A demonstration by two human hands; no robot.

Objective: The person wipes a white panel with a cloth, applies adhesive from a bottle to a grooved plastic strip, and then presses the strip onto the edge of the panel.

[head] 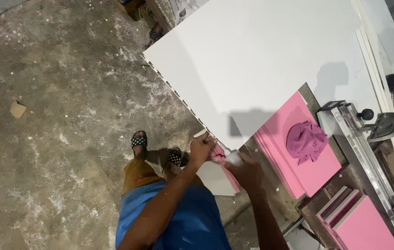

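Observation:
A large white board lies across the workbench, its near corner sticking out over the floor. My left hand pinches that corner's edge, where a pink strip shows. My right hand is closed around a small white object pressed next to the same corner. A smaller white panel hangs below both hands.
Pink boards lie stacked on the bench with a crumpled pink cloth on top. More pink-and-white pieces sit at bottom right beside a long metal cutter rail. Dusty concrete floor with a cardboard scrap is on the left.

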